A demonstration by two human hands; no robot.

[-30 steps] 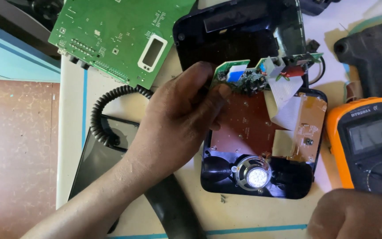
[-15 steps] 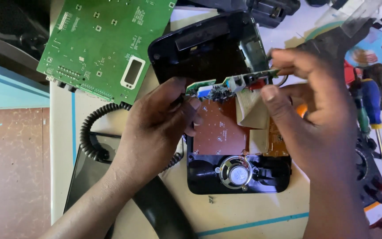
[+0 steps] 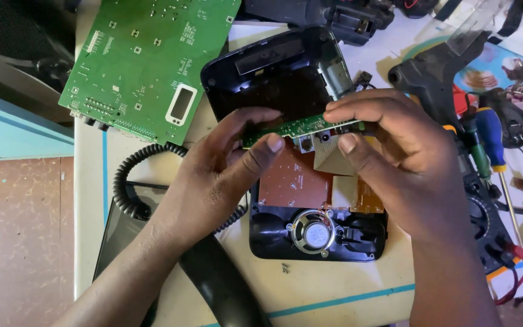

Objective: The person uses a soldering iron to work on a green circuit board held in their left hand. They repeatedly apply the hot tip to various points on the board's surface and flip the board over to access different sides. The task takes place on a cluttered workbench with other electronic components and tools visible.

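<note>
Holding a narrow green circuit strip (image 3: 301,127) between both hands, edge-up, just above the opened black phone housing (image 3: 273,79). Left hand (image 3: 213,175) comes in from lower left, palm turned up and inward; thumb tip pressed on the strip's near edge, fingers curled behind its left end. Pinched shut on it. Right hand (image 3: 394,151) comes in from lower right, fingers arched over the strip's right end, thumb underneath. Also a tight pinch on the strip.

Under the strip: a brown board (image 3: 292,181) inside the housing, with a folded pale ribbon cable (image 3: 334,160) rising toward the strip. Round speaker (image 3: 313,233) sits at the housing's near end. Coiled black cord (image 3: 131,181) loops left of the left wrist; the black handset (image 3: 219,284) lies under that forearm.

Big green circuit board (image 3: 146,60) lies flat, upper left, well apart from the hands. Blue-handled screwdriver (image 3: 491,142) sits right of the right hand.

Hidden: the strip's right end is under the fingers, so can't tell how the ribbon joins it. Right wrist covers the gear beneath it. Black tool (image 3: 437,75) at upper right is partly blocked, kind unclear.
</note>
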